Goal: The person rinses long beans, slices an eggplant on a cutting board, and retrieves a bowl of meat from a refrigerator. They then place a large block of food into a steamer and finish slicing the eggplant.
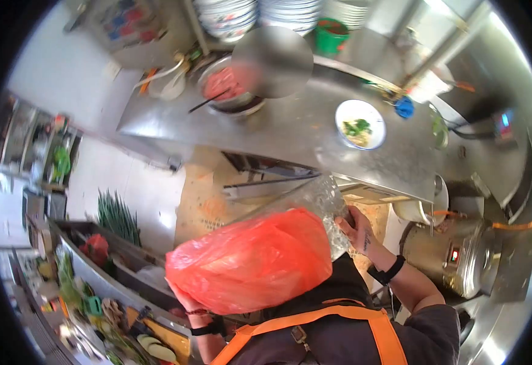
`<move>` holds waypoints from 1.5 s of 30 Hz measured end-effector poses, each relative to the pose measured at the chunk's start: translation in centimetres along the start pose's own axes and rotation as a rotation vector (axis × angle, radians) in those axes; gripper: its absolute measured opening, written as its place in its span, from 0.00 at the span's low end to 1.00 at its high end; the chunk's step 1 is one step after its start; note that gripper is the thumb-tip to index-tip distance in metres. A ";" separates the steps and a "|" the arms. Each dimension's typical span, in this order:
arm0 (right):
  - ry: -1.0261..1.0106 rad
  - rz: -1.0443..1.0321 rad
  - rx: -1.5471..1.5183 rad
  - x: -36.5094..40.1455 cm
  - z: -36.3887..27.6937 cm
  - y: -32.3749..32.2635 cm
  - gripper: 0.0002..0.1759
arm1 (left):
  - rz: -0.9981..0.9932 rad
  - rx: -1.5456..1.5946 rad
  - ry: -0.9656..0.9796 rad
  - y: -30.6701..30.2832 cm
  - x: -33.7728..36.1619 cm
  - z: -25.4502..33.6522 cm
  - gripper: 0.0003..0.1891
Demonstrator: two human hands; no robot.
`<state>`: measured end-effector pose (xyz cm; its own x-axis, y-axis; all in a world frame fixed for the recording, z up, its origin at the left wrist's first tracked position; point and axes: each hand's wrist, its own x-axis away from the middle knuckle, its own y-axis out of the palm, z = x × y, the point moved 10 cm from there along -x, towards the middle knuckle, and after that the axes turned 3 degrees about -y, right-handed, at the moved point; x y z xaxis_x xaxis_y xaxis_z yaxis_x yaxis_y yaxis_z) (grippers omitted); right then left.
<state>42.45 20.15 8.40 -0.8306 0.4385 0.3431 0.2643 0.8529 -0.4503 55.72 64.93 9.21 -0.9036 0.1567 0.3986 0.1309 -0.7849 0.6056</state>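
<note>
A bulging red plastic bag (250, 261) is in front of my body, its contents hidden by the film. My left hand (184, 299) supports it at the lower left, with most of its fingers hidden behind the bag. On the other side my right hand (356, 229) has its fingers closed on the edge of a clear, glossy plastic piece (330, 204). That piece extends behind the red bag, and I cannot make out its full shape. Just beyond it, below the steel counter, is an open drawer or compartment (266, 167).
On the steel counter (296, 131) stand a bowl with greens (360, 125) and a basin of raw meat (223, 84). Stacked bowls (226, 15) and a green tub (331, 36) are behind. A large steel pot (442, 255) is at right; scallions (118, 216) lie at left.
</note>
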 end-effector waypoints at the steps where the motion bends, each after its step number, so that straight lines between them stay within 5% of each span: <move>1: 0.062 0.029 -0.010 1.8 1.6 -2.1 0.22 | -0.046 -0.039 -0.026 2.1 0.6 -1.1 0.37; 4: 0.092 0.200 -0.091 6.9 4.9 -7.6 0.23 | -0.118 0.016 -0.152 4.2 1.6 -6.3 0.32; 9: 0.102 0.440 -0.103 15.3 16.5 -19.3 0.28 | -0.452 -0.286 -0.156 21.7 7.2 -15.0 0.37; 16: 0.185 0.659 -0.189 26.1 26.4 -34.4 0.24 | -0.523 -0.296 -0.361 34.5 12.0 -30.0 0.33; 17: 0.154 0.711 -0.150 27.8 28.0 -36.2 0.25 | -0.611 -0.437 -0.233 34.6 9.9 -31.4 0.32; 22: 0.013 0.870 -0.238 34.8 33.3 -43.8 0.30 | -0.767 -0.395 -0.515 50.1 18.8 -42.2 0.33; 23: 0.098 0.721 -0.454 35.0 33.6 -43.7 0.41 | -0.801 -0.402 -0.533 51.4 17.8 -43.7 0.33; 26: 0.021 0.730 -0.201 37.8 30.8 -48.4 0.53 | -0.844 -0.450 -0.630 55.9 17.3 -49.5 0.34; 27: 0.028 0.708 -0.070 37.9 31.7 -48.9 0.65 | -0.868 -0.474 -0.663 57.3 17.5 -51.3 0.34; 31: 0.227 0.653 0.045 38.4 34.4 -50.4 0.71 | -0.965 -0.530 -0.806 62.3 14.9 -59.3 0.32; 36: 0.279 0.900 0.042 39.6 37.1 -55.6 0.69 | -1.050 -0.467 -0.979 71.4 18.4 -67.8 0.31; 45: 0.085 1.330 -0.170 38.4 40.1 -70.3 0.65 | -1.539 -0.584 -0.658 98.6 29.7 -70.3 0.29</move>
<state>-27.65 -34.33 20.14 0.1331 0.9665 -0.2194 0.9033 -0.2094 -0.3745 13.10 -49.93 32.33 0.2594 0.9652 0.0327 -0.8798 0.2222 0.4201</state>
